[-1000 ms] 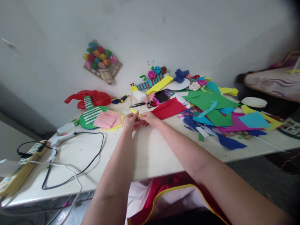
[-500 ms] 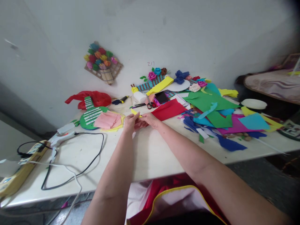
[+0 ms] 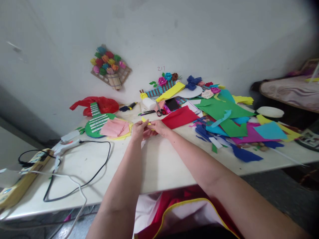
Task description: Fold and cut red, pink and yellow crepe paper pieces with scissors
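My left hand [image 3: 138, 130] and my right hand [image 3: 159, 127] meet over the middle of the table. Their fingers are closed on a small strip of yellow paper [image 3: 144, 119], whose tip sticks up between them. Pinkish paper [image 3: 149, 133] shows just under the fingers; whether it is held or lies on the table I cannot tell. A red paper sheet [image 3: 179, 117] lies right beside my right hand. To the left of my left hand are pink paper pieces [image 3: 115, 127] stacked on yellow ones. Scissors [image 3: 160, 111] with dark handles lie beyond my hands.
Coloured paper sheets [image 3: 224, 109] and scraps cover the table's right side. A green guitar-shaped craft [image 3: 99, 123] lies on the left by a red plastic bag [image 3: 107, 104]. A white glue gun [image 3: 67, 146], its black cable [image 3: 109, 156] and a power strip [image 3: 27, 176] occupy the left edge.
The yellow strip's tip has shifted slightly to the right between my fingers, and a little more yellow shows near my right fingertips. Both hands keep almost the same place.
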`<action>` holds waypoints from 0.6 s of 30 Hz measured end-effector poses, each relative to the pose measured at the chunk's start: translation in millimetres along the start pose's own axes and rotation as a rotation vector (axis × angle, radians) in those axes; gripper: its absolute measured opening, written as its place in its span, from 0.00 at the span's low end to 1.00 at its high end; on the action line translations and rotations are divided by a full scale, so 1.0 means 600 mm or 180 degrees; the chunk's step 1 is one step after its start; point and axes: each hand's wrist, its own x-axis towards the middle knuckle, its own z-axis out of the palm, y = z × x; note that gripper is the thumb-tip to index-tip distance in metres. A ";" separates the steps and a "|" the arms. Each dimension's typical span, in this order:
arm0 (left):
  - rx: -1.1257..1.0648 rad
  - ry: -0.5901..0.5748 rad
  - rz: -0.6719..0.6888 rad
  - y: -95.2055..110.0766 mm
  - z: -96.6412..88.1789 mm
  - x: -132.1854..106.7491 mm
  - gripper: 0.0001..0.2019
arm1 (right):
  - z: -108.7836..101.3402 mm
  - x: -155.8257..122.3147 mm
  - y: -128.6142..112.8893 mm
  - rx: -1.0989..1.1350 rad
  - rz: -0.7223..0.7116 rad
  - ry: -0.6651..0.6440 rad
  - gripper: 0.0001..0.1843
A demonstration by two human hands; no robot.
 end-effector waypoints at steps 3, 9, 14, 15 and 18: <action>-0.0122 -0.0095 -0.0025 0.006 0.002 -0.005 0.19 | 0.001 0.000 -0.001 0.0037 0.0025 -0.0012 0.13; -0.0261 -0.0129 -0.0212 0.007 0.001 -0.004 0.16 | 0.001 0.001 0.001 0.0167 0.0027 -0.0031 0.12; -0.0366 -0.0084 -0.0152 0.005 0.001 0.000 0.15 | 0.002 -0.004 -0.007 0.0188 0.0030 -0.0099 0.10; -0.0386 -0.0072 -0.0140 0.005 0.001 0.000 0.15 | 0.002 -0.005 -0.009 0.0201 0.0033 -0.0114 0.10; -0.0425 -0.0087 -0.0122 0.006 0.001 -0.001 0.14 | 0.003 -0.008 -0.011 0.0242 0.0025 -0.0117 0.10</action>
